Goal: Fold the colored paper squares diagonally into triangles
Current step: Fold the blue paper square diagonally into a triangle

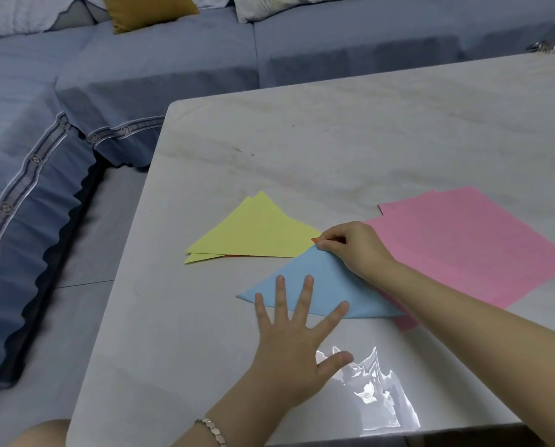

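Observation:
A blue paper (321, 285), folded into a triangle, lies near the middle of the white table (334, 140). My left hand (295, 337) is spread flat, its fingertips resting on the triangle's lower edge. My right hand (353, 246) pinches the top corner of the blue triangle between thumb and fingers. Just behind lie yellow folded triangles (256, 233), stacked, with a sliver of orange paper (315, 240) showing beneath them. To the right sits a stack of flat pink squares (463, 240); my right forearm crosses its near corner.
A blue-grey sofa (76, 91) wraps around the table's left and far sides, with a mustard cushion (147, 11) at the back. A spiral-bound item (550, 46) pokes in at the far right table edge. Glare shows on the near table surface.

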Demonstrator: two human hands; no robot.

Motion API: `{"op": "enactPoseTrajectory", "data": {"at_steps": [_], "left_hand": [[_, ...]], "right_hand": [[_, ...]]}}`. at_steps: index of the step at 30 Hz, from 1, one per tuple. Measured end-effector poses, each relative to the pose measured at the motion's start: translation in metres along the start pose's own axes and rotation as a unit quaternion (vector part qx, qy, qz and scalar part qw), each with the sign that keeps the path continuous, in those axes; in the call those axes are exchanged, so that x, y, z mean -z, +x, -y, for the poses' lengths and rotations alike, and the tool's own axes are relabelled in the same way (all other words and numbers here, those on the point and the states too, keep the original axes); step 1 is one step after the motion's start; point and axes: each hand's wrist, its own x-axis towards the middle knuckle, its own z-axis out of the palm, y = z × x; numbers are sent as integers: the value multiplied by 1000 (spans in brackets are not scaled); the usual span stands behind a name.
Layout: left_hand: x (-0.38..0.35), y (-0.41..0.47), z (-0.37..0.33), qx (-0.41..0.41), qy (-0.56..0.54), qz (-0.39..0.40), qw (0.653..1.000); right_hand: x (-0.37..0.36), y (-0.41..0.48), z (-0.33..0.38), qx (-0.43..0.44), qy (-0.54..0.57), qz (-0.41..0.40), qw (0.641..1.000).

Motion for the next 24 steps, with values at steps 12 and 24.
{"op": "enactPoseTrajectory", "data": {"at_steps": [12,24], "left_hand": [[5,-31,32,126,5,-2,992],[19,-16,7,173,-68,50,981]], "right_hand": [[-2,0,-3,6,5,-4,1000],[-1,-1,-3,4,11,-6,1000]]}}
